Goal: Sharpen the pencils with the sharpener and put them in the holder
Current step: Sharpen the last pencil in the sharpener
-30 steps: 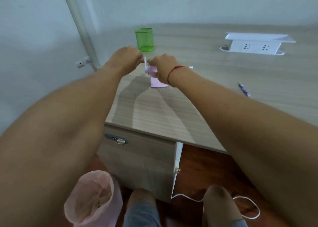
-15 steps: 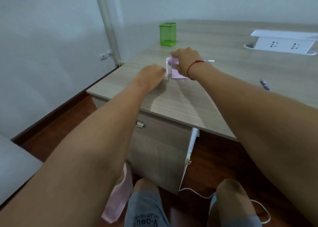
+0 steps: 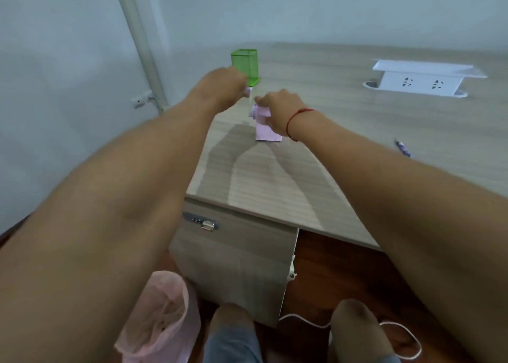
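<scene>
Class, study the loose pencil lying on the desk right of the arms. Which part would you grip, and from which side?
Probably mid-shaft, pinching the pencil from above with thumb and finger across its length. It lies flat on the desk, apart from other things, so both long sides are free; its ends are too blurred to tell apart.

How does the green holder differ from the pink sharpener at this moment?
The holder is see-through green; the sharpener is opaque pale pink. No hand holds the holder, while the sharpener is held: the right hand grips its body and the left hand grips its crank. The holder sits farther back than the sharpener, partly behind the left hand. Both stand upright on the desk.
</scene>
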